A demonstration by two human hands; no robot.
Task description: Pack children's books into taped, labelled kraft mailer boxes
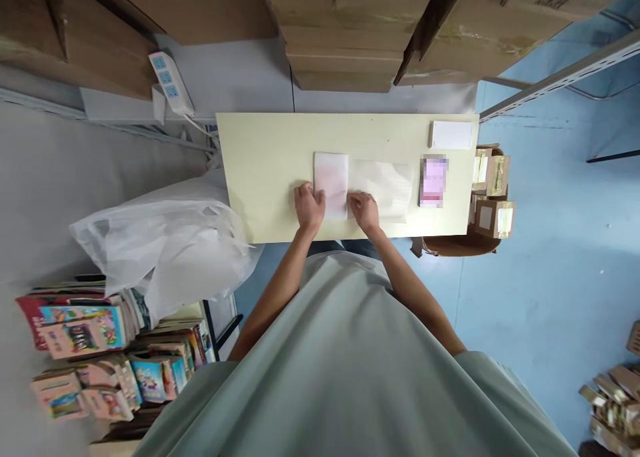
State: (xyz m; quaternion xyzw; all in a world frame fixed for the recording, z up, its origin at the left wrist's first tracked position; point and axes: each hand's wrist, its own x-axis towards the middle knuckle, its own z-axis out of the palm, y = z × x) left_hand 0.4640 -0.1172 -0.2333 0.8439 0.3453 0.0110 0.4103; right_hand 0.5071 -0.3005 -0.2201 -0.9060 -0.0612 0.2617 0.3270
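Observation:
On the cream table (270, 170) lies a thin white wrap with a pinkish item showing faintly through its left part (331, 177). A flat whitish sheet (387, 183) extends to the right of that part. My left hand (309, 207) is at the left edge of the pinkish part, fingers curled with the fingertips at its lower left side. My right hand (364, 210) rests at the boundary between the two parts, its fingers bent together over the sheet. What the fingertips pinch, if anything, is too small to make out.
A phone (433, 182) and a white box (451, 135) are on the table's right side. White plastic bags (175, 243) hang at the left, above stacked books (83, 333). Cardboard boxes (345, 37) line the back; small boxes (494, 218) stand at the right.

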